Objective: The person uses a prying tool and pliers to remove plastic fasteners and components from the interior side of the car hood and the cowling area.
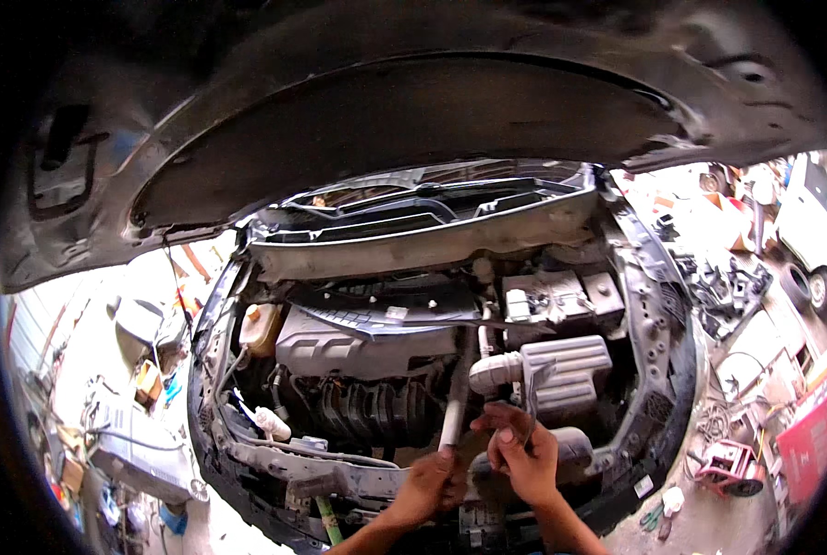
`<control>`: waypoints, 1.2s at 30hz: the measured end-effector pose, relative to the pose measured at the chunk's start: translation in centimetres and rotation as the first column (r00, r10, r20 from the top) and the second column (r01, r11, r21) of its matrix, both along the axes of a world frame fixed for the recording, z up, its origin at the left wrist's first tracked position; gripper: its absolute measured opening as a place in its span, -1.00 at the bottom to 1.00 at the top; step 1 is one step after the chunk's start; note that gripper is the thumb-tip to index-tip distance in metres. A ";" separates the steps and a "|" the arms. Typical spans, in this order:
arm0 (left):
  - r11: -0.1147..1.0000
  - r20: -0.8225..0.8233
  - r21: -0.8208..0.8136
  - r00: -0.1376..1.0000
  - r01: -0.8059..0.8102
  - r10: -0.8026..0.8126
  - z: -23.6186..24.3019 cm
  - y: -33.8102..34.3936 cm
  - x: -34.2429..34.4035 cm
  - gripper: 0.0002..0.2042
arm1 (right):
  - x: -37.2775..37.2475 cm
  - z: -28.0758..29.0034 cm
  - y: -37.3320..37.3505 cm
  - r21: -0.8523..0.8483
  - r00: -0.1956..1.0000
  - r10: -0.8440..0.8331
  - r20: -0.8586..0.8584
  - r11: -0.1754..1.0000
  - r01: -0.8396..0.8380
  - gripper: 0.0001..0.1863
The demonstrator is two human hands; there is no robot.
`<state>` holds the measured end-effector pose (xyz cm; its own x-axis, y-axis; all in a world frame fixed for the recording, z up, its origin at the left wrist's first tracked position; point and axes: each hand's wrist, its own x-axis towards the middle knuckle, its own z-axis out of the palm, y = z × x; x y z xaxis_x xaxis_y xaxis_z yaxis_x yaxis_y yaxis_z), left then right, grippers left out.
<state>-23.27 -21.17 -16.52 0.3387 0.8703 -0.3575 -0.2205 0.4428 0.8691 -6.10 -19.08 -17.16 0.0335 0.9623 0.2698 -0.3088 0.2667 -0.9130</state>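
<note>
The left hand [427,487] is closed around the near end of a pale bar [453,418], whose long axis points far and slightly right; the right hand [529,460] is just to its right, fingers curled, its hold hard to tell. Beyond lies the engine [367,356] under a raised hood [404,111], with parts [729,285] strewn to the right.

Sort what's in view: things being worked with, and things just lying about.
Being worked with:
- pale tube-like piece, gripped by the left hand
- open engine bay around it

Apparently just lying about:
- red machine on the floor, right
- green-handled tool near it
</note>
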 end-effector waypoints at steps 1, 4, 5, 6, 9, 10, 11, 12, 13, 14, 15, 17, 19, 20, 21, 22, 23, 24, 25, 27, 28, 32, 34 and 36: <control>0.996 0.057 0.003 0.994 0.090 -0.090 0.0 -0.9 1.4 -0.60 | -0.1 0.2 -2.0 -0.015 0.999 -0.050 -0.020 0.999 0.050 -0.57; 0.931 -0.171 -0.085 0.915 0.356 -0.365 0.7 -3.6 2.8 -0.57 | 1.5 0.6 -6.0 -0.108 0.975 -0.222 0.003 0.969 0.221 -0.61; 0.898 -0.208 -0.073 0.874 0.434 -0.440 1.0 -4.1 3.3 -0.57 | 1.9 0.8 -7.3 -0.153 0.964 -0.245 -0.100 0.961 0.228 -0.62; 0.855 -0.272 -0.142 0.810 0.499 -0.519 1.4 -4.5 3.8 -0.57 | 2.1 1.0 -8.5 -0.240 0.940 -0.278 -0.197 0.943 0.229 -0.65; 0.417 -0.837 0.264 0.421 0.870 -0.349 4.6 -3.6 4.8 -0.63 | 2.8 1.4 -11.4 -0.277 0.868 -0.444 -0.223 0.882 0.381 -0.78; 0.370 -0.860 0.391 0.478 0.843 -0.179 6.6 -3.0 4.7 -0.66 | 3.1 1.6 -12.1 -0.258 0.830 -0.473 -0.296 0.876 0.407 -0.82; 0.324 -0.885 0.438 0.465 0.839 -0.007 9.0 -2.0 4.4 -0.68 | 3.3 1.6 -12.6 -0.299 0.769 -0.566 -0.296 0.820 0.488 -0.83; 0.176 -0.754 0.650 0.597 0.739 0.274 12.0 -0.8 3.9 -0.70 | 4.0 1.7 -13.2 -0.299 0.747 -0.602 -0.282 0.795 0.528 -0.83; 0.255 -0.710 0.690 0.563 0.678 0.423 14.9 -0.1 3.4 -0.72 | 4.8 1.7 -13.7 -0.289 0.729 -0.624 -0.280 0.779 0.556 -0.84; 0.046 -0.507 0.795 0.622 0.604 0.597 17.8 1.8 4.0 -0.76 | 5.2 1.6 -14.2 -0.274 0.703 -0.657 -0.272 0.753 0.598 -0.85; -0.156 -0.276 0.816 0.613 0.556 0.740 20.1 3.4 4.8 -0.75 | 5.6 1.5 -14.7 -0.271 0.700 -0.653 -0.288 0.757 0.594 -0.85; -0.397 0.009 0.685 0.538 0.611 0.843 24.8 7.6 7.0 -0.70 | 6.4 1.0 -15.6 -0.259 0.698 -0.645 -0.310 0.764 0.591 -0.84; -0.421 0.132 0.518 0.417 0.744 0.899 27.4 10.7 9.0 -0.63 | 6.5 0.3 -16.3 -0.291 0.695 -0.662 -0.280 0.749 0.596 -0.83; -0.405 0.161 0.459 0.374 0.791 0.913 28.0 11.9 9.8 -0.60 | 6.6 0.0 -16.8 -0.305 0.700 -0.667 -0.255 0.742 0.596 -0.82; -0.362 0.178 0.403 0.316 0.840 0.932 28.0 12.9 10.6 -0.58 | 6.8 -0.3 -17.1 -0.317 0.699 -0.676 -0.233 0.733 0.602 -0.81; -0.374 0.187 0.403 0.325 0.835 0.927 27.6 13.6 11.3 -0.54 | 7.1 -0.5 -17.6 -0.297 0.714 -0.663 -0.225 0.744 0.598 -0.80; -0.363 0.178 0.407 0.317 0.838 0.932 27.1 14.3 12.0 -0.50 | 7.5 -0.7 -17.8 -0.285 0.712 -0.669 -0.215 0.740 0.609 -0.80; -0.336 0.157 0.416 0.298 0.845 0.942 26.8 14.9 12.7 -0.46 | 7.9 -0.9 -18.1 -0.296 0.704 -0.680 -0.205 0.729 0.618 -0.80; -0.271 0.151 0.478 0.226 0.836 0.962 26.5 15.5 13.4 -0.44 | 8.3 -1.1 -18.4 -0.307 0.698 -0.689 -0.193 0.718 0.624 -0.80; -0.052 0.066 0.600 0.015 0.798 0.998 26.2 16.5 14.5 -0.39 | 9.3 -1.5 -18.7 -0.314 0.679 -0.712 -0.180 0.696 0.646 -0.80; 0.005 0.065 0.567 -0.051 0.824 0.997 26.1 16.8 14.7 -0.35 | 9.7 -1.6 -18.7 -0.310 0.665 -0.725 -0.180 0.684 0.661 -0.80; -0.058 0.095 0.599 0.002 0.799 0.996 26.6 17.9 15.2 -0.44 | 11.0 -2.0 -17.7 -0.301 0.641 -0.748 -0.169 0.659 0.689 -0.81; 0.019 0.019 0.515 -0.034 0.857 0.999 26.5 18.1 15.3 -0.53 | 11.2 -2.1 -16.9 -0.301 0.659 -0.735 -0.159 0.672 0.677 -0.81; 0.039 -0.050 0.496 -0.016 0.867 0.999 25.9 18.1 15.0 -0.61 | 11.1 -2.2 -16.2 -0.343 0.681 -0.716 -0.152 0.685 0.643 -0.82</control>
<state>-8.29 -3.05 9.43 0.5717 0.3846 0.7247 0.8199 -0.2337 -0.5227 4.97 -35.28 -19.37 0.7362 0.6714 -0.0847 -0.3577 0.2798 -0.8909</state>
